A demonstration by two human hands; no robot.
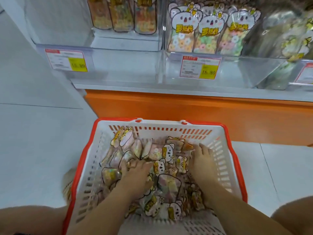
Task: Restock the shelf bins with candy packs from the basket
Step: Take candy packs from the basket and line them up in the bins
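The left hand and right hand are both down among the candy packs in the basket. The left's fingers are bent into the heap, with blur hiding any grip, while the right's are stretched flat. The shelf bins stand ahead of and above both hands, likely nearer the right.

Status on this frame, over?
Left hand among bear-print plastic candy packs, grip unclear; right hand flat on them. Both inside white red-rimmed basket. Clear shelf bins unobstructed.

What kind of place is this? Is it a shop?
Most likely a shop's sweets aisle: price tags on clear shelf bins, candy packs standing on display, and a shopping basket holding more.
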